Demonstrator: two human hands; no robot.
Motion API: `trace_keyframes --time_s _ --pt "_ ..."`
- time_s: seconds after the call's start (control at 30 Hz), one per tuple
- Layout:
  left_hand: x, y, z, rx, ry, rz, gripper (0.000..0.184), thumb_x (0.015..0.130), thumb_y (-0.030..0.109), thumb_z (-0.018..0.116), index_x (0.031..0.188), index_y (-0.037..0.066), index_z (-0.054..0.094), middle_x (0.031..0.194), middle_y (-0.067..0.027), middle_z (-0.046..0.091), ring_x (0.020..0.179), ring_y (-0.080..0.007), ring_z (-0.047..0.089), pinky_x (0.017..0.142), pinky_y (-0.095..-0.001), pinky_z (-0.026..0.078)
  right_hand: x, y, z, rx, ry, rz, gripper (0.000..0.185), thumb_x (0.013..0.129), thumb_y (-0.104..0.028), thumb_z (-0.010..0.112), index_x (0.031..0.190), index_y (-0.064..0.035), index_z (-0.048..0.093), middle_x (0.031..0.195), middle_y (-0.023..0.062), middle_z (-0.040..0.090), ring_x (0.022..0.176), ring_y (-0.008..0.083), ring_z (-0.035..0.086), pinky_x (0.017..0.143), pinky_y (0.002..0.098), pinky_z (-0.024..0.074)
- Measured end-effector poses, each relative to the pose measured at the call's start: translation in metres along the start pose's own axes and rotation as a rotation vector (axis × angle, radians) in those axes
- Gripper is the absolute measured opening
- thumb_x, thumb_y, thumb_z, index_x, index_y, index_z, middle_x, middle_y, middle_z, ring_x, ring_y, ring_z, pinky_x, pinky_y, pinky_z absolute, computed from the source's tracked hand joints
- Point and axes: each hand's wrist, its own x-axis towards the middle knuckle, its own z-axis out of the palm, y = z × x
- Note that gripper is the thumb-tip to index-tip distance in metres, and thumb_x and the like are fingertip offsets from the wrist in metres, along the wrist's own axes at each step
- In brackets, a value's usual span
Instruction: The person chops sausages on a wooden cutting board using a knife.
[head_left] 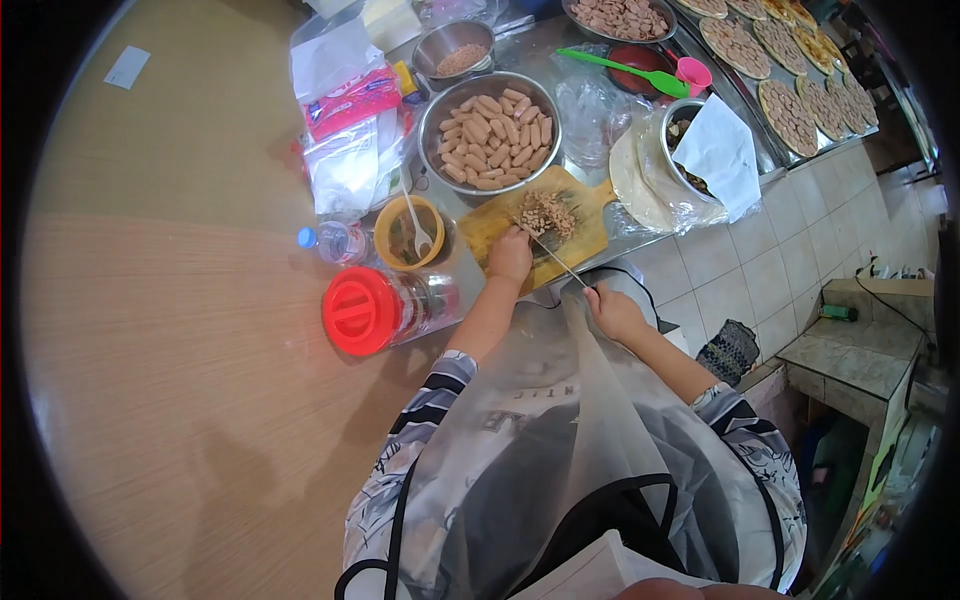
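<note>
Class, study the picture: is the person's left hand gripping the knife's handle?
No, the right hand grips the knife at its handle end, while the left hand is near the blade's tip.

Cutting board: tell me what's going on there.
A person is working at the wooden cutting board with a knife. The right hand has the knife in its grip, the blade reaching over the board. The left hand is at the near edge of a pile of chopped bits; whether it touches the blade is unclear. Just beyond the board is a steel bowl full of short sausage-like pieces.
</note>
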Motion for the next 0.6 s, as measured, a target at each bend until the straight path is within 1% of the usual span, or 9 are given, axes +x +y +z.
trace_keyframes --time_s 0.07,0.2,0.27,0.3,0.37,0.43,0.47,0.53,0.6 --pt "-0.003 0.0 0.002 0.023 -0.032 -0.023 0.008 0.066 0.006 0.052 0.069 0.003 0.059 0.074 -0.0127 0.056 0.067 -0.0299 0.055 0.062 -0.0385 0.045 0.001 0.003 0.008 0.019 0.019 0.004 0.04 0.086 -0.037 0.029 0.087 -0.0004 0.044 0.073 0.0241 0.056 0.069 0.0397 0.054 0.063 0.0483 0.0408" --pt "-0.005 -0.001 0.0 -0.018 0.014 0.013 0.008 0.066 0.006 0.052 0.069 0.004 0.059 0.075 -0.0114 0.056 0.068 -0.0296 0.055 0.061 -0.0376 0.045 0.03 0.007 0.026 0.083 0.076 -0.023 0.039 0.086 -0.037 0.029 0.085 -0.0009 0.044 0.073 0.0244 0.055 0.07 0.0398 0.053 0.063 0.0484 0.0404" --pt "-0.006 -0.004 0.002 -0.025 0.038 0.033 0.007 0.066 0.006 0.052 0.069 0.004 0.059 0.075 -0.0111 0.056 0.068 -0.0295 0.055 0.061 -0.0374 0.045 0.04 0.013 0.028 0.13 0.073 -0.1 0.039 0.086 -0.037 0.029 0.085 -0.0011 0.044 0.073 0.0246 0.055 0.071 0.0399 0.053 0.064 0.0484 0.04" --pt "-0.007 -0.006 0.004 -0.016 0.03 0.03 0.008 0.067 0.007 0.052 0.07 0.005 0.058 0.075 -0.0109 0.056 0.068 -0.0294 0.055 0.062 -0.0373 0.045 0.036 0.011 0.023 0.13 0.077 -0.099 0.039 0.086 -0.037 0.029 0.085 -0.0011 0.044 0.073 0.0246 0.055 0.071 0.0399 0.053 0.064 0.0484 0.04" --pt "-0.005 -0.006 0.004 -0.008 0.023 0.023 0.008 0.067 0.007 0.052 0.07 0.005 0.058 0.076 -0.0108 0.056 0.069 -0.0292 0.055 0.062 -0.0372 0.045 0.018 0.0 0.003 0.091 0.028 -0.063 0.039 0.086 -0.037 0.029 0.086 -0.0012 0.044 0.072 0.0246 0.055 0.073 0.0397 0.053 0.065 0.048 0.04" --pt "-0.006 -0.004 -0.001 0.03 -0.046 -0.002 0.008 0.067 0.008 0.052 0.071 0.005 0.058 0.076 -0.0102 0.056 0.069 -0.0292 0.055 0.062 -0.0374 0.045 -0.001 -0.003 0.0 0.069 0.012 -0.033 0.039 0.086 -0.038 0.029 0.085 -0.0013 0.044 0.072 0.0244 0.055 0.073 0.0396 0.053 0.065 0.0478 0.0402" --pt "-0.005 -0.002 -0.003 0.029 -0.046 -0.005 0.008 0.067 0.008 0.052 0.071 0.005 0.058 0.076 -0.0102 0.056 0.069 -0.0292 0.055 0.062 -0.0374 0.045 -0.005 -0.003 0.0 0.047 0.0 -0.004 0.04 0.085 -0.038 0.029 0.085 -0.0014 0.044 0.073 0.0243 0.055 0.073 0.0395 0.053 0.065 0.0477 0.0404" --pt "-0.007 -0.001 -0.003 -0.025 -0.016 0.017 0.011 0.068 0.006 0.048 0.072 0.005 0.057 0.078 -0.0103 0.054 0.073 -0.0286 0.054 0.064 -0.0381 0.045 0.002 0.002 0.005 0.039 -0.015 0.009 0.04 0.085 -0.039 0.029 0.086 -0.0016 0.044 0.073 0.0242 0.055 0.073 0.0393 0.053 0.066 0.0474 0.0407" --pt "-0.008 -0.002 -0.001 -0.034 -0.023 0.006 0.011 0.067 0.006 0.048 0.072 0.005 0.057 0.079 -0.01 0.054 0.074 -0.0283 0.054 0.065 -0.0379 0.045 0.015 0.005 0.013 0.029 -0.024 0.018 0.04 0.085 -0.039 0.029 0.087 -0.0017 0.045 0.074 0.024 0.055 0.074 0.039 0.053 0.066 0.0471 0.041"
